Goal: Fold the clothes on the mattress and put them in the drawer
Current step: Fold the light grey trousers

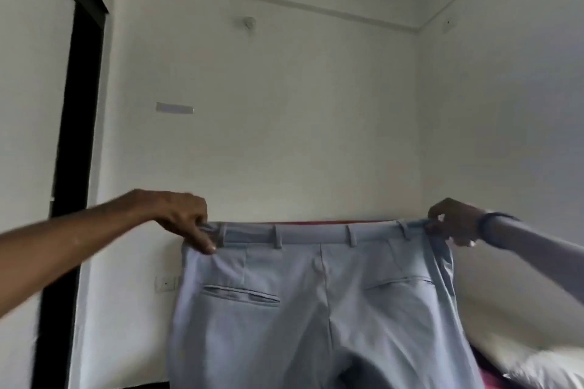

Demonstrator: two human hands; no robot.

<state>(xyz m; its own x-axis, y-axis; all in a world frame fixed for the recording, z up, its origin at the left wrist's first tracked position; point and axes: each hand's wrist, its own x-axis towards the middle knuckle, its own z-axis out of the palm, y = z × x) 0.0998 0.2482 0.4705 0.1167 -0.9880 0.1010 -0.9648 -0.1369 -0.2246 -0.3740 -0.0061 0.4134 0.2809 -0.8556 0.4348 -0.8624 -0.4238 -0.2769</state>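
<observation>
Left hand (180,215) & right hand (452,224) each pinch the trousers (316,294) at the waistband, held up spread. Step: start of fold. Next, I think: bring the 2 legs together.

Only a small part of the bed shows, at the lower right behind the held-up trousers: a white pillow (537,366) lies there, with a strip of pink-red cloth (488,380) and something dark just beside it.
</observation>
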